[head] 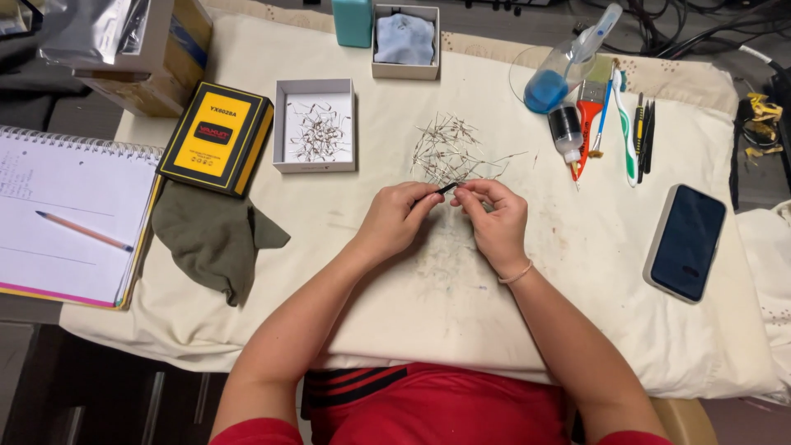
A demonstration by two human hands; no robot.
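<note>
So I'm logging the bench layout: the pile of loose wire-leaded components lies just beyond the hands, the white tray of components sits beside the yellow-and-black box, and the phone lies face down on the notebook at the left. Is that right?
Not quite. The head view shows the phone on the cream cloth at the right; on the notebook lies a pencil. The pile, white tray and yellow-and-black box are as you said.

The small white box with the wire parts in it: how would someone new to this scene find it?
Start at the cream cloth covering the table, then go to the yellow-and-black box near its left edge. Just right of that sits the open white box. Unlike the other white box, which holds blue cloth, this holds thin wire-legged parts.
</note>
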